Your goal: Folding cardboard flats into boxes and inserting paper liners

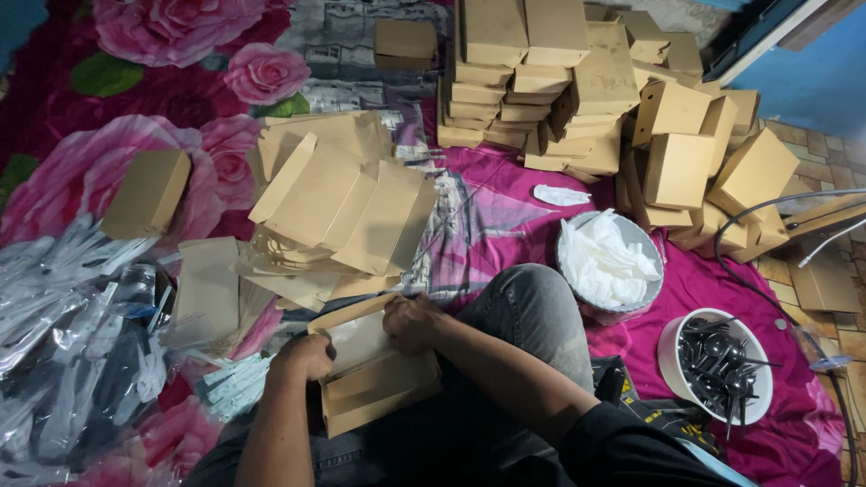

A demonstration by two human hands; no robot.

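A brown cardboard box (374,383) lies open on my lap, with a pale sheet inside it. My left hand (305,355) grips the box's left edge. My right hand (411,322) presses on the box's upper right rim, fingers curled over the flap. Just beyond the box lies a loose heap of flat, unfolded brown boxes (338,198).
Stacks of folded brown boxes (577,81) fill the far right. A white bowl of white wrappers (609,261) and a white bowl of black spoons (717,365) sit at my right. Clear plastic packets (72,343) pile at the left. A floral cloth (153,54) covers the floor.
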